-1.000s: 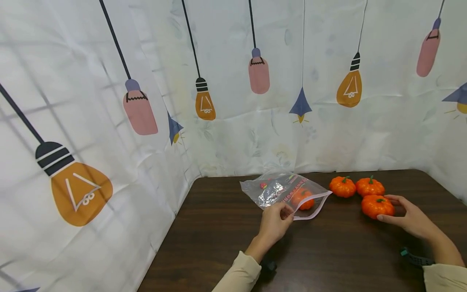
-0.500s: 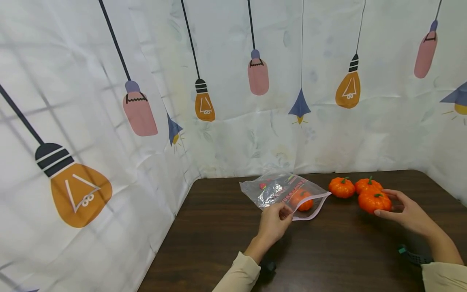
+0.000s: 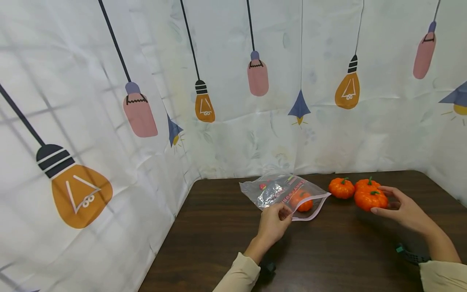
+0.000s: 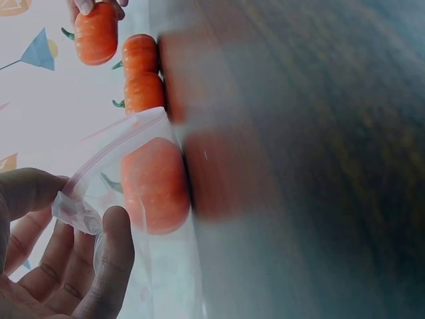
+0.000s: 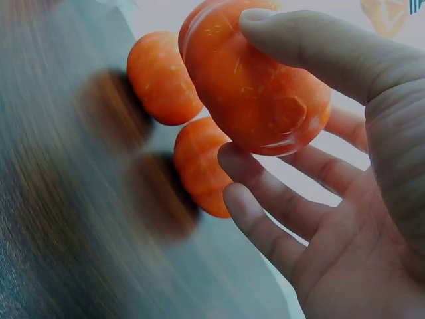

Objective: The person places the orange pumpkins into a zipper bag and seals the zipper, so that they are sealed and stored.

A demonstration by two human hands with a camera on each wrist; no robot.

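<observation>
In the head view my left hand pinches the rim of a clear zip bag with printed lettering, which lies on the dark table. One small orange pumpkin sits inside, near the bag's parted mouth; the left wrist view shows the bag's edge between thumb and fingers. To the right, my right hand grips another orange pumpkin between thumb and fingers. The right wrist view has this held pumpkin lifted off the tabletop, its smooth underside showing.
Two more pumpkins, one to the left and one partly hidden, stand at the back of the dark wooden table. A white curtain with printed lamps hangs behind and along the left. A dark strap shows below the right wrist.
My right hand has lifted its pumpkin from the table and carried it slightly left. The left hand keeps its pinch on the bag's rim, almost unmoved.
</observation>
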